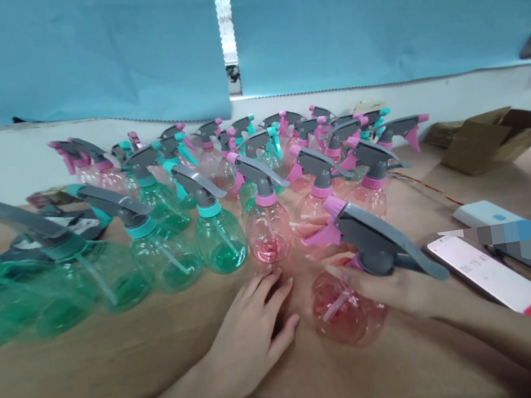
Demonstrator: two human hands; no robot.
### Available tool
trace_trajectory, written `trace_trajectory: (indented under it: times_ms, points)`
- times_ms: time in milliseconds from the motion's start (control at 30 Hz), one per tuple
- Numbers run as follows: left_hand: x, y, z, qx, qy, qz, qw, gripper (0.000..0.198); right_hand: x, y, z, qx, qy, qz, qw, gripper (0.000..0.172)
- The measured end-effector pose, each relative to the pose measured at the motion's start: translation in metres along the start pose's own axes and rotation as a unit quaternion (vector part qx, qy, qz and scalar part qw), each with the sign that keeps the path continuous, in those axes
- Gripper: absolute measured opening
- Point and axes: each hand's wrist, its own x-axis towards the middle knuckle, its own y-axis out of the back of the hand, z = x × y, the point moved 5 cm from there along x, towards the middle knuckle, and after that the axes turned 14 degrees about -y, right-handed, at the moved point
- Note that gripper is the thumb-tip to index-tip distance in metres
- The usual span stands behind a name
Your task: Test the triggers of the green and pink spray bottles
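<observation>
My right hand point(363, 277) is wrapped around the neck of a pink spray bottle point(343, 313), which tilts over the table near me. The bottle has a grey head with pink nozzle and trigger, and some liquid and a pale tube show inside. Palm down, my left hand point(256, 312) rests on the table with its fingers apart. Just beyond its fingertips stands an upright pink spray bottle point(268, 228). Left of that one is a green spray bottle point(220, 238) with a teal collar and a little green liquid.
Several more green and pink spray bottles crowd the table point(170, 364) behind and to the left. At the right lie a phone point(505, 284) with a lit timer screen and a white device point(487, 212). An opened cardboard box point(477, 143) sits farther back, below blue curtains point(368, 13).
</observation>
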Motion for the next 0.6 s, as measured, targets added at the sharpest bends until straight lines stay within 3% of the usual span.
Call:
trace_trajectory:
  times_ms: [233, 600]
  points:
    - [0.001, -0.001, 0.000, 0.000, 0.002, -0.003, 1.000, 0.044, 0.001, -0.003, -0.003, 0.028, 0.009, -0.035, 0.999, 0.018]
    - [0.000, 0.001, 0.000, 0.000, 0.005, 0.000, 1.000, 0.043, -0.001, -0.007, 0.011, 0.050, -0.029, -0.009, 0.998, 0.017]
